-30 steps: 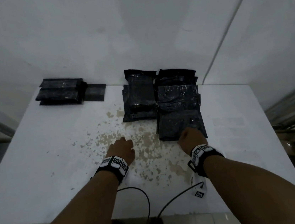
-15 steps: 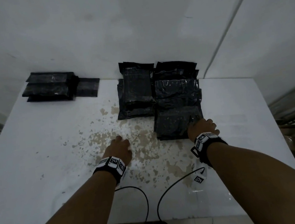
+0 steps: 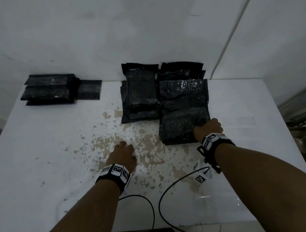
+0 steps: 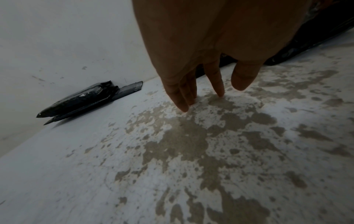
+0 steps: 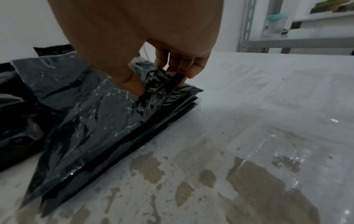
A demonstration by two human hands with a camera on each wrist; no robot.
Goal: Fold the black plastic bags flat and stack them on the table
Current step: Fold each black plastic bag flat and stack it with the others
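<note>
Pinching the top black bag (image 5: 107, 115) corner near the bench (image 3: 39, 168) right edge, right hand (image 3: 207, 129) grip closed on it; left hand (image 3: 122, 155) relaxed, fingertips (image 4: 220, 92) touching bench.

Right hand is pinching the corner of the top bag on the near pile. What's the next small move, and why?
Probably lift that top bag off the near pile and draw it toward the bare, worn patch of table by the left hand. The right hand already pinches its raised corner between thumb and fingers, while the left hand holds nothing, fingertips on the table, free to help fold.
</note>
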